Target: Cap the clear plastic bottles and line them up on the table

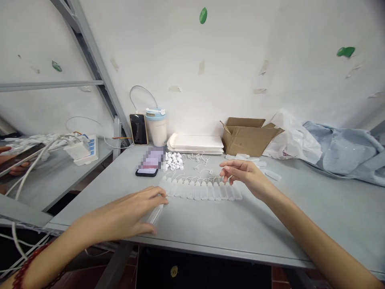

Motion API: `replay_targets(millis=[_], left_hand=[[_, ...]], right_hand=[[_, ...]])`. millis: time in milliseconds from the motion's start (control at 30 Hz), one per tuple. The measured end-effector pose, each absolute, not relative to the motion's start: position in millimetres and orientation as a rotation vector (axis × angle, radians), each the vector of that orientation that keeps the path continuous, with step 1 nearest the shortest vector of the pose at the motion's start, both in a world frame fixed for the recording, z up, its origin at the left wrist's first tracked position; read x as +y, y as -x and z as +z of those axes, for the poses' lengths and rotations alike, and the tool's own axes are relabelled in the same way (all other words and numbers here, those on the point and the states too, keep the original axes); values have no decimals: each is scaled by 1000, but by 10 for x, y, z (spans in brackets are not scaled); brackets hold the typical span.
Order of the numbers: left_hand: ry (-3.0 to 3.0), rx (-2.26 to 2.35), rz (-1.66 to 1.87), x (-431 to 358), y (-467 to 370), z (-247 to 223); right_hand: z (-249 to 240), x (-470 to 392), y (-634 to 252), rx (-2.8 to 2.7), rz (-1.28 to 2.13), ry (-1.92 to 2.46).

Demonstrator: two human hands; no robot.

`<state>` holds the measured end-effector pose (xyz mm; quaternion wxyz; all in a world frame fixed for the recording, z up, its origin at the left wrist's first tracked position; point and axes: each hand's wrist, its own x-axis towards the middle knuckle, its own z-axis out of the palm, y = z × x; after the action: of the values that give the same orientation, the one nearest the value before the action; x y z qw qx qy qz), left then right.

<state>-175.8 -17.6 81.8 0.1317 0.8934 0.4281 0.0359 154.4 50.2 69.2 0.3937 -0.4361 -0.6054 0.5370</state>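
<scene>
A row of several small translucent tubes (204, 192) with white tops and thin string loops lies across the middle of the table. Left of this row, my left hand (135, 212) is curved around a clear plastic tube (155, 214), with fingertips at its upper end; its lower end is hidden by the hand. Over the right end of the row hovers my right hand (243, 174), its fingers loosely bent and apart, nothing visible between them. Behind the row are a heap of small white caps (173, 160) and loose white strings (198, 159).
Along the back stand a phone (138, 129), a cup (157, 127), a stack of white trays (195, 143), a cardboard box (246, 140) and a plastic bag (288, 138). Another phone (147, 171) lies flat. At the left, another person's hand (18, 166) appears beside a power strip (90, 150).
</scene>
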Motion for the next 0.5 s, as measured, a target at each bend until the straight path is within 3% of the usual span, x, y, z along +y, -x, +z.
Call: replay_targets(millis=[300, 500], left_hand=[[-2663, 1224, 324, 543, 1473, 994], [-2847, 1060, 296, 1081, 1026, 787]], right_hand=[[687, 587, -1658, -1712, 959, 1272], [578, 762, -1832, -2057, 83, 1586]])
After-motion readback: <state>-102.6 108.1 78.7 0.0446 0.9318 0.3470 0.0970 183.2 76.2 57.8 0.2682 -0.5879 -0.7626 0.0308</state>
